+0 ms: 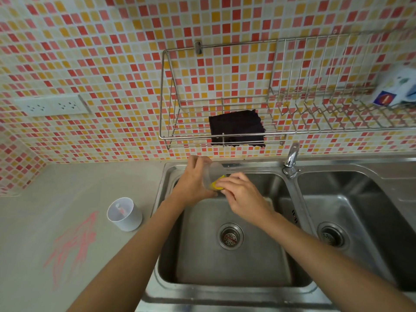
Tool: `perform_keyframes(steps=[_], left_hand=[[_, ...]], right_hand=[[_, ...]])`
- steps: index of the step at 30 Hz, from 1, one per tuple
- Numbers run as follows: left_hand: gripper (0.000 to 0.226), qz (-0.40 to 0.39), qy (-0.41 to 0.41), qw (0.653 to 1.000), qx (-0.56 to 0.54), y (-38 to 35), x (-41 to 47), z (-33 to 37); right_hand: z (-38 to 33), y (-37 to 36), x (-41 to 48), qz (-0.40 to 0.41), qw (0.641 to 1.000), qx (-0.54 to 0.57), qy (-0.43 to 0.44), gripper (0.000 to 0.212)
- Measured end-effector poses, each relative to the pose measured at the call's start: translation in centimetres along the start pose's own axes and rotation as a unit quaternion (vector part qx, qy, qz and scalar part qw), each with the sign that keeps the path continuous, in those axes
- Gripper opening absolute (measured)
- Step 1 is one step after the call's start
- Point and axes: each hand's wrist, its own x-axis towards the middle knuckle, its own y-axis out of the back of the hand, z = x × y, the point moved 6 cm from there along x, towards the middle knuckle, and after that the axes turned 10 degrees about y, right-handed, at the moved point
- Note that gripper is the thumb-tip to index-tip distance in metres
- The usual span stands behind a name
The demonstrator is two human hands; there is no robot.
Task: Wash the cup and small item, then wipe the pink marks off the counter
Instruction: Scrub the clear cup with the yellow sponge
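Observation:
Over the left sink basin (234,262), my left hand (193,183) grips a clear plastic cup (215,171) tilted on its side. My right hand (240,192) presses a yellow sponge (216,185) into the cup's mouth. A white cup (124,214) with a small reddish item inside stands upright on the grey counter (45,199), left of the sink. Pink scribbled marks (74,244) cover the counter in front of that white cup.
A chrome tap (291,157) stands between the two basins, with the right basin (360,221) beyond it. A wire rack (225,129) on the tiled wall holds a dark cloth (236,127). A blue-white packet (396,88) sits at the rack's right end. A wall socket (51,105) is at left.

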Motion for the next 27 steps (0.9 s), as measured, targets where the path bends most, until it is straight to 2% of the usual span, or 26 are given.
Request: perform_keyframes(steps=[2, 4, 6, 9, 12, 14, 17, 18, 21, 24, 27], left_hand=[[0.084, 0.007, -0.016, 0.999, 0.027, 0.4, 0.0, -0.3], [0.081, 0.0, -0.025, 0.997, 0.073, 0.5, 0.0, -0.5], [0.078, -0.018, -0.019, 0.995, 0.1, 0.4, -0.1, -0.6], [0.076, -0.042, -0.005, 0.996, 0.081, -0.1, -0.6, -0.9], [0.078, -0.047, 0.008, 0.998, 0.046, -0.1, -1.1, -1.2], [0.079, -0.038, 0.015, 0.999, 0.031, 0.1, -1.1, -1.5], [0.081, -0.05, 0.031, 0.997, 0.04, -0.1, -1.7, -2.4], [0.082, -0.057, 0.037, 0.997, 0.042, -0.2, -2.0, -2.8], [0.082, -0.061, 0.045, 0.997, 0.023, 0.1, -2.4, -3.0], [0.081, -0.055, 0.042, 0.998, 0.0, 0.8, -2.1, -3.2], [0.083, -0.06, 0.031, 0.998, 0.019, 1.0, -2.0, -3.6]], right_hand=[[0.2, -0.3, -0.1, 0.008, 0.993, 0.086, -0.075, 0.029], [0.6, -0.9, 0.1, -0.014, 0.984, 0.136, -0.112, 0.029], [0.5, -1.1, 0.7, -0.062, 0.993, 0.081, -0.061, 0.029], [0.5, -1.3, 1.2, -0.123, 0.986, -0.089, 0.072, 0.031], [0.2, -0.9, 1.0, -0.091, 0.982, -0.142, 0.092, 0.034], [-0.3, -1.2, 0.6, -0.055, 0.991, -0.111, 0.056, 0.035], [-0.9, -3.0, -0.2, -0.051, 0.993, 0.064, -0.086, 0.032], [-1.0, -3.3, -0.1, -0.06, 0.989, 0.088, -0.102, 0.031], [-0.9, -3.1, 0.9, -0.111, 0.993, 0.014, -0.028, 0.031], [-0.9, -3.1, 1.4, -0.101, 0.988, -0.109, 0.042, 0.039], [-2.4, -4.2, 1.0, -0.09, 0.991, -0.104, -0.003, 0.037]])
